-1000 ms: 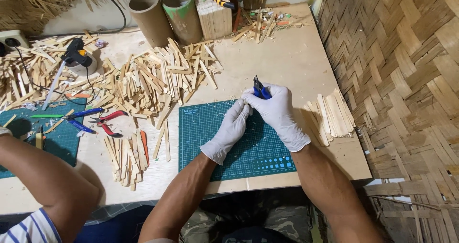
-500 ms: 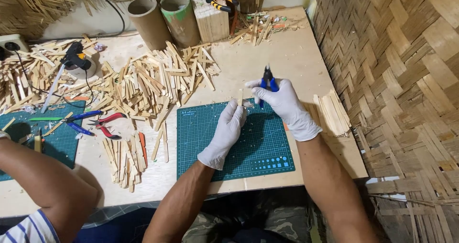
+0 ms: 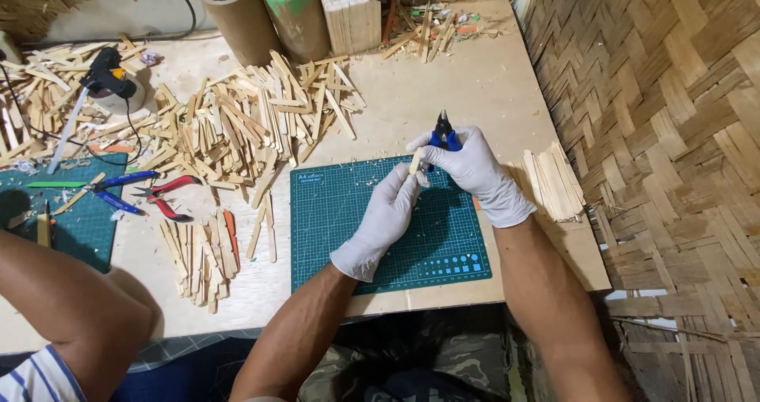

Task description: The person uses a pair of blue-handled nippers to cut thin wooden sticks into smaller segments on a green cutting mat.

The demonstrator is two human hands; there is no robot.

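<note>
While both forearms reach in from below, the two hands meet above the far edge of the green cutting mat [image 3: 372,236], each in a thin white glove. The right hand [image 3: 475,172] is curled in a fist around blue-handled cutters [image 3: 443,133], whose dark pointed nose sticks up past the knuckles; whether the blades themselves are closed cannot be told. The left hand [image 3: 388,212] is angled upward, its fingertips pinched on a small pale wooden stick piece [image 3: 416,162] held just beside the right hand's fingers, below the cutters.

Just right of the right wrist lies a neat stack of flat, pale wooden slats [image 3: 554,182] on the light plywood desk [image 3: 475,77]. Left of the left hand sprawls a loose heap of wooden sticks [image 3: 245,125], and nearer, a small row of sticks [image 3: 198,255] lies side by side. Farther left, red-handled pliers [image 3: 168,196] rest on the desk by a second mat. Beyond the hands stand two cardboard tubes [image 3: 265,14]. A woven bamboo wall [image 3: 673,133] rises at the right.
</note>
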